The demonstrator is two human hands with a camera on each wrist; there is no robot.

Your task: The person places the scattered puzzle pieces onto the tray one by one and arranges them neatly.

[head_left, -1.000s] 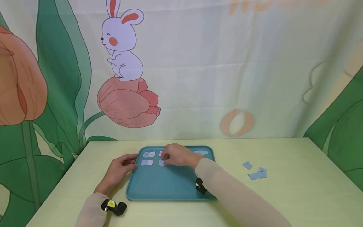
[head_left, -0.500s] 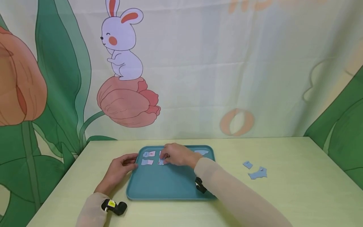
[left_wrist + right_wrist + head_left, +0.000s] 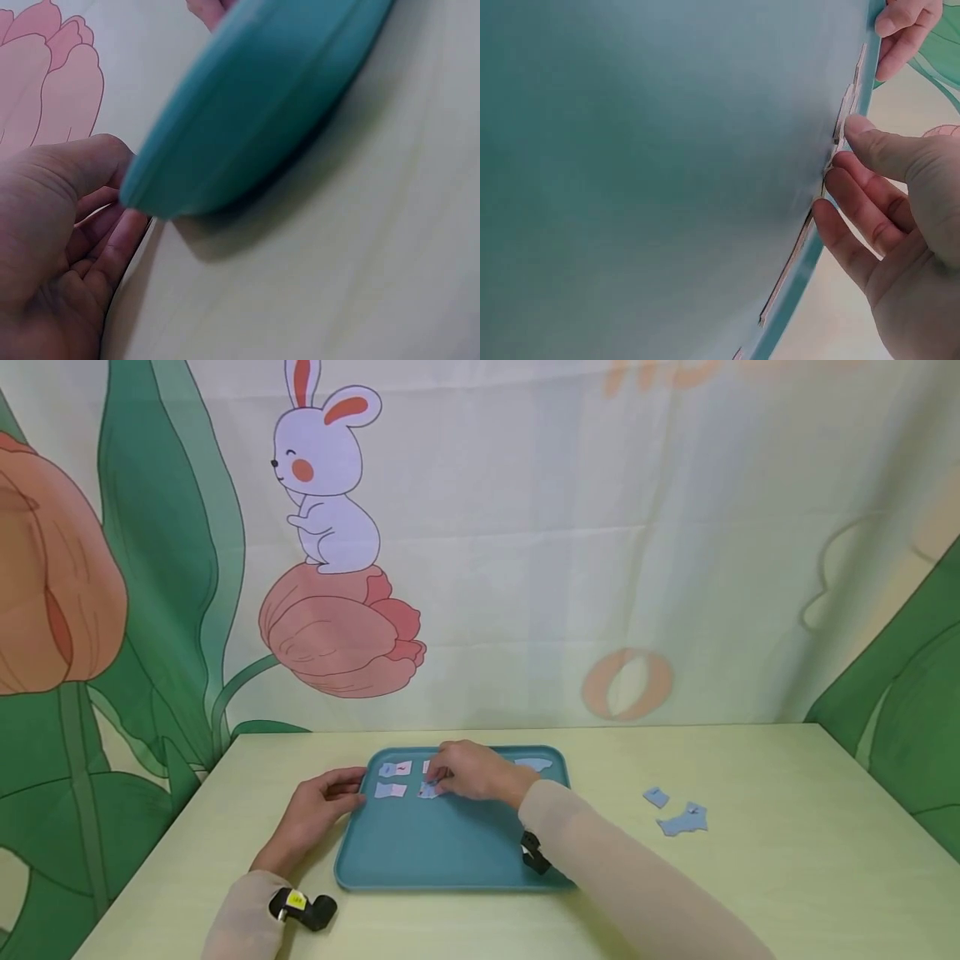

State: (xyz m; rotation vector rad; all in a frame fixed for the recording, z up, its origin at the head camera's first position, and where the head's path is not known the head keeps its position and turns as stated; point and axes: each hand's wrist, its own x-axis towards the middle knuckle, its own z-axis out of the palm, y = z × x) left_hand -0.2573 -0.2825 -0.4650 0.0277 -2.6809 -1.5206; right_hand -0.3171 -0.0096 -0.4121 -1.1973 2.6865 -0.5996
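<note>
My left hand (image 3: 318, 814) holds the left edge of the teal tray (image 3: 450, 860); in the left wrist view, the fingers (image 3: 124, 240) meet the tray's rim at its corner. My right hand (image 3: 472, 770) is over the back of the tray, its thumb and fingertips at a small blue puzzle piece (image 3: 427, 790). The right wrist view shows the thumb (image 3: 866, 135) and fingers close around thin pieces on the tray. To the left lie a blue-and-pink piece (image 3: 395, 769) and another pale piece (image 3: 391, 790). My hand partly hides the pieces beneath it.
A blue piece (image 3: 533, 764) lies at the tray's back right. On the table (image 3: 750, 877), right of the tray, are a small blue piece (image 3: 656, 797) and a larger irregular one (image 3: 684, 821). A printed curtain (image 3: 510, 568) hangs behind the table.
My right fingertips shift very slightly at the piece on the tray. The left hand, the tray and the loose pieces stay where they were.
</note>
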